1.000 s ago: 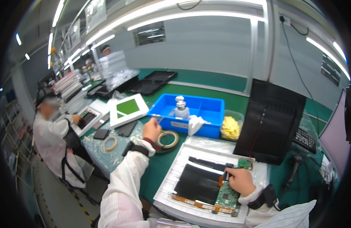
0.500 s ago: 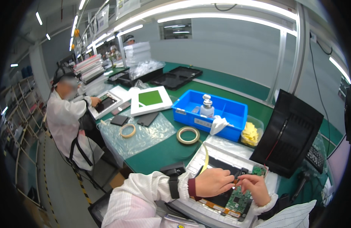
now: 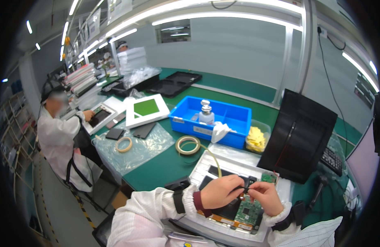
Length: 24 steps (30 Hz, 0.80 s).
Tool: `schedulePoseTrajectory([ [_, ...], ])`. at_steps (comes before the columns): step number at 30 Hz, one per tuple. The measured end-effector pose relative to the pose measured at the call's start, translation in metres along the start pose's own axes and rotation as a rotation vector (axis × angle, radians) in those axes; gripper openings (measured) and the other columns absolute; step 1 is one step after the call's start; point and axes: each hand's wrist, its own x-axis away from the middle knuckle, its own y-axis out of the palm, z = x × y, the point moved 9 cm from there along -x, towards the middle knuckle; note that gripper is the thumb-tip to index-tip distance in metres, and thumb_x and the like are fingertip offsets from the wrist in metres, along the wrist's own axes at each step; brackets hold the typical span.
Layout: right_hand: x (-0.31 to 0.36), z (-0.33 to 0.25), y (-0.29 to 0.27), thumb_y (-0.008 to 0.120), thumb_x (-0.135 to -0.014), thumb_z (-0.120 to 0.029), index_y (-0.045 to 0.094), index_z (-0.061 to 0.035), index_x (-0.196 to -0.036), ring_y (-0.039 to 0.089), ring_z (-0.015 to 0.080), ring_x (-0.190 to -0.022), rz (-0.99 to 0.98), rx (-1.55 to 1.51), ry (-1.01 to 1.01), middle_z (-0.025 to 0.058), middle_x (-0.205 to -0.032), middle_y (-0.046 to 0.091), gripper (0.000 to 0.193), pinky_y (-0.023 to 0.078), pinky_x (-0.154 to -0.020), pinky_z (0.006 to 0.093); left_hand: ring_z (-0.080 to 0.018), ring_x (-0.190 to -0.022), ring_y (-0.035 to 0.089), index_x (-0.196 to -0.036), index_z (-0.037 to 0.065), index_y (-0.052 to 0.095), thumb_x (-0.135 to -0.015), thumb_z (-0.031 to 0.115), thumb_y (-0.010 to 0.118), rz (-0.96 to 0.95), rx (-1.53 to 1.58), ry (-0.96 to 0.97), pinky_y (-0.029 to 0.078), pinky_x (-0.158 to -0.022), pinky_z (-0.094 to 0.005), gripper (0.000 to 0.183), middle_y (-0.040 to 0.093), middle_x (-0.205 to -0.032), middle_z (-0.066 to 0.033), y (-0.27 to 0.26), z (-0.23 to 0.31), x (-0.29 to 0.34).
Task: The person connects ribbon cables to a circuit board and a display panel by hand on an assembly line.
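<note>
My left hand [image 3: 223,191] and my right hand [image 3: 265,197] meet above an opened white device casing [image 3: 200,164]. Both are closed in a pinch, and a thin black cable-like piece [image 3: 244,187] spans the gap between their fingertips. Below my fingers lies a green circuit board [image 3: 248,210], with an orange-brown strip [image 3: 223,219] along its near side. Black flat parts fill the casing's left half, partly covered by my left hand. From the tape roll [image 3: 187,145], a pale yellow tape strip [image 3: 216,158] runs down to my left hand's back edge, where its end is hidden.
A blue divided bin [image 3: 235,139] with a pump bottle [image 3: 206,115] stands beyond the casing, beside a tub of yellow pieces [image 3: 256,139]. A black panel [image 3: 299,136] leans at right. Another person [image 3: 60,131] works at left; a masking tape ring [image 3: 124,145] lies on plastic sheeting [image 3: 151,144].
The whole view has shifted, so the bench appears farther left. My fingertips have changed their hold, and the thin black piece now shows stretched between them.
</note>
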Motion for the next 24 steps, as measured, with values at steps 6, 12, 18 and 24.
schedulePoseTrajectory([
  [6,0.003,-0.016,-0.006,0.064,-0.074,0.001,0.061,0.0037,-0.081,0.056,0.0108,-0.059,0.151,0.324,-0.289,0.0069,-0.072,0.059,0.008,0.043,-0.052,0.0203,-0.0340,-0.069,0.056,-0.086,0.004,0.056,-0.080,0.015,0.056,-0.160,-0.077,-0.097,0.045,-0.060,-0.0396,0.012,0.058,-0.071,-0.0160,0.023,-0.012,-0.013],
  [12,0.002,-0.018,-0.010,0.066,-0.074,0.000,0.062,0.0040,-0.083,0.058,0.0096,-0.065,0.163,0.250,-0.285,0.0073,-0.074,0.060,0.011,0.047,-0.056,0.0195,-0.0283,-0.061,0.059,-0.084,0.004,0.056,-0.083,0.009,0.053,-0.112,0.068,-0.178,0.046,-0.055,-0.0321,0.006,0.058,-0.066,-0.0127,0.029,-0.020,-0.015],
  [18,0.001,-0.016,-0.014,0.065,-0.075,0.000,0.062,0.0039,-0.082,0.058,0.0095,-0.062,0.161,0.262,-0.232,0.0074,-0.074,0.061,0.008,0.046,-0.055,0.0198,-0.0338,-0.063,0.058,-0.089,0.002,0.054,-0.082,0.008,0.053,-0.153,0.253,-0.304,0.046,-0.055,-0.0329,0.010,0.058,-0.068,-0.0178,0.037,-0.037,-0.007],
  [24,0.000,-0.023,-0.005,0.063,-0.075,0.001,0.062,0.0039,-0.083,0.058,0.0106,-0.063,0.100,0.436,-0.245,0.0081,-0.073,0.061,0.008,0.045,-0.055,0.0208,-0.0311,-0.060,0.059,-0.085,0.002,0.056,-0.082,0.008,0.053,-0.153,0.269,-0.311,0.045,-0.054,-0.0316,0.008,0.058,-0.066,-0.0165,0.037,-0.037,-0.007],
])
